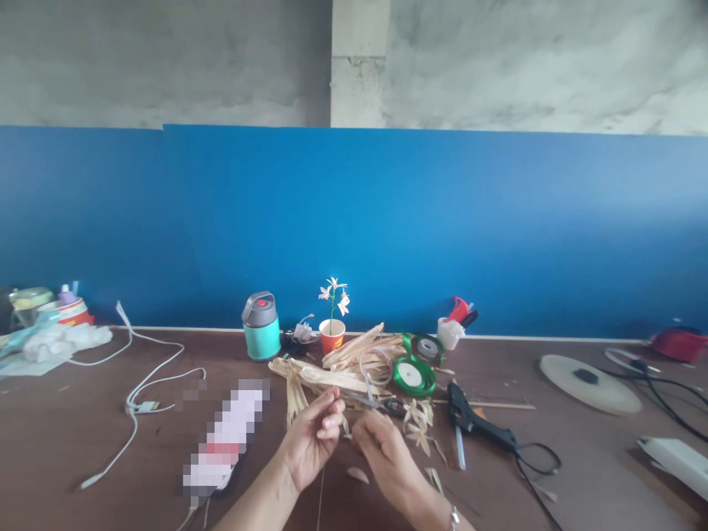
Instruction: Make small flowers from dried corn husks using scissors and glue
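My left hand point(313, 441) is curled, its thumb and fingers pinched together over a thin pale stem that runs down toward me. My right hand point(381, 450) sits close beside it, fingers bent toward the same spot; what it holds is too small to make out. Both hands hover over the brown table point(82, 435), just in front of a pile of dried corn husk strips point(337, 369). Small husk petals point(417, 428) lie scattered to the right of my hands.
A black glue gun point(479, 424) with its cable lies to the right. Green ribbon rolls point(412, 375), scissors point(381, 402), a red paper cup holding a husk flower point(332, 335), a teal flask point(261, 326) and a white cable point(138, 391) sit around. A blue wall stands behind.
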Available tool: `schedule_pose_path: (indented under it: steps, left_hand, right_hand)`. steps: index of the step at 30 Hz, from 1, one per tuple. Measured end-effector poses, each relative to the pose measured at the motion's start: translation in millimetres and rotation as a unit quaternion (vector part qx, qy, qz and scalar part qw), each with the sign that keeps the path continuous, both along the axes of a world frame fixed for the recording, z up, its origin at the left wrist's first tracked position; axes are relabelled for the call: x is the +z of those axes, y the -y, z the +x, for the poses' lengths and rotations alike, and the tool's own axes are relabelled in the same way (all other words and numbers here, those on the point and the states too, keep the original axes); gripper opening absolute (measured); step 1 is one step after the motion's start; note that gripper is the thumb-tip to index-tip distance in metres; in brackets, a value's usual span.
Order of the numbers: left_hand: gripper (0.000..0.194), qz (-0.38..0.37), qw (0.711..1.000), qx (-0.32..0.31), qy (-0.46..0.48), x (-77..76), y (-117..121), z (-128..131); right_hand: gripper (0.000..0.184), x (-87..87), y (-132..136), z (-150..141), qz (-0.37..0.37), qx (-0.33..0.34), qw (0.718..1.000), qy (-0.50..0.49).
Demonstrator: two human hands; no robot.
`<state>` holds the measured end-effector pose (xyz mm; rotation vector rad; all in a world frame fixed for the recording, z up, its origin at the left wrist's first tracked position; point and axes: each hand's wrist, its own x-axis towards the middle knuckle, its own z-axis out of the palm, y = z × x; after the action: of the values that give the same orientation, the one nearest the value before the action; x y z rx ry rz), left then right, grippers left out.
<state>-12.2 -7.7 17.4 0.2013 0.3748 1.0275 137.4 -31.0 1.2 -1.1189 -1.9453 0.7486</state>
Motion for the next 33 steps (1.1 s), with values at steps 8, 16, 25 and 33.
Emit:
schedule_pose_path:
  steps: [8,16,25,33]
  left_hand:
    - [0.027,-0.010,0.999,0.032,-0.029,4.3,-3,-5]
    - [0.014,-0.012,0.995,0.054,-0.087,-3.1,-9,-8]
    - [0.020,-0.015,0.991,0.054,-0.123,-17.4,-22,-16]
    - [0.014,0.011,0.985,0.044,-0.166,-21.0,-21,-12]
  right_hand:
    - [0.054,-3.4,-15,15,-0.079,-0.158,0.956,-0.232]
    - [0.021,6.0,-5,14,0.136,-0.194,0.970,-0.045]
    - [0.041,3.8,6,7,0.110,-0.053,0.988,0.095]
    - [0.044,-1.0,-1,11,0.043,-0.042,0.997,0.041]
